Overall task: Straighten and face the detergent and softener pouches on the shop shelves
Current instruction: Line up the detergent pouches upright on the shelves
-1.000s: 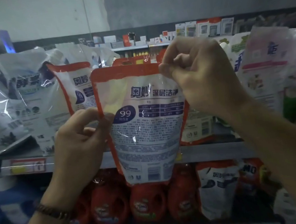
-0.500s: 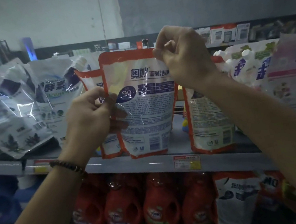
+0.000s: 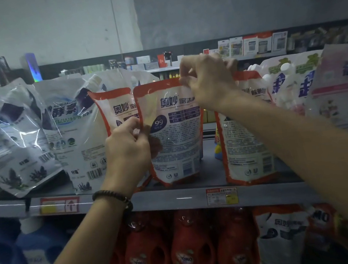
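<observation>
A red-edged white detergent pouch (image 3: 177, 136) stands upright on the grey shelf (image 3: 173, 198), its printed back toward me. My left hand (image 3: 129, 147) pinches its left edge at mid-height. My right hand (image 3: 206, 81) pinches its top right corner. A matching pouch (image 3: 113, 108) stands just behind on the left, partly hidden by my left hand. Another matching pouch (image 3: 246, 144) stands to the right, behind my right forearm.
Slumped white and purple pouches (image 3: 14, 139) crowd the shelf's left end. White, blue and pink pouches (image 3: 294, 80) fill the right end. Red detergent bottles (image 3: 190, 247) and a pouch (image 3: 280, 237) line the shelf below. Price tags (image 3: 221, 196) hang on the shelf edge.
Both hands carried the red-edged pouch from in front of the shelf back and down. Its base now sits on the shelf between the two matching pouches.
</observation>
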The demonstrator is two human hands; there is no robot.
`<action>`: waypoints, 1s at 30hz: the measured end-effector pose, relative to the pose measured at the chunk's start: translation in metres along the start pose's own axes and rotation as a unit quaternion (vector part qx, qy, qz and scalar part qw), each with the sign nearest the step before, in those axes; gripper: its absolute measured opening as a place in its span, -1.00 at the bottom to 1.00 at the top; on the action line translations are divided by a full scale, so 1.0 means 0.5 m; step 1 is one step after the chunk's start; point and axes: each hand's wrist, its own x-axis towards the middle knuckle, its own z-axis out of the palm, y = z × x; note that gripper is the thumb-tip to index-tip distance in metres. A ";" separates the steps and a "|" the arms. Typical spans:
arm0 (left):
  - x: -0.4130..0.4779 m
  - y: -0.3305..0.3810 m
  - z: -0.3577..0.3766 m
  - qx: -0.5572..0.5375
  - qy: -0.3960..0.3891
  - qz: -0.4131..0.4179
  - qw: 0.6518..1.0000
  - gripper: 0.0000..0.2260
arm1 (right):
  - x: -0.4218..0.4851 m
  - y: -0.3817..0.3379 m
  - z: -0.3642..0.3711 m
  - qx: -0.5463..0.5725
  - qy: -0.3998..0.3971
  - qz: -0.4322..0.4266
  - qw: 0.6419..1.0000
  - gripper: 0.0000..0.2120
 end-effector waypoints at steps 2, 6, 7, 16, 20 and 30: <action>0.000 -0.006 0.005 0.001 0.004 0.003 1.000 -0.88 | -0.004 0.006 0.005 -0.012 0.005 -0.016 1.000 -0.93; 0.006 -0.012 0.009 0.019 0.007 0.006 1.000 -0.89 | -0.003 0.013 0.001 -0.037 0.010 -0.031 0.999 -0.95; 0.007 -0.013 0.008 0.024 0.008 0.007 1.000 -0.89 | -0.003 0.013 -0.001 -0.040 0.007 -0.032 0.999 -0.95; 0.006 -0.026 0.005 0.078 0.006 0.036 0.996 -0.90 | -0.004 0.018 0.007 -0.064 0.008 -0.034 0.997 -0.92; -0.007 -0.023 0.010 0.098 -0.020 0.042 0.994 -0.74 | -0.016 0.018 0.001 -0.052 0.001 -0.044 0.998 -0.82; -0.053 -0.002 0.045 -0.002 0.050 0.036 0.998 -0.46 | -0.064 0.043 -0.062 -0.003 0.151 -0.055 0.987 -0.84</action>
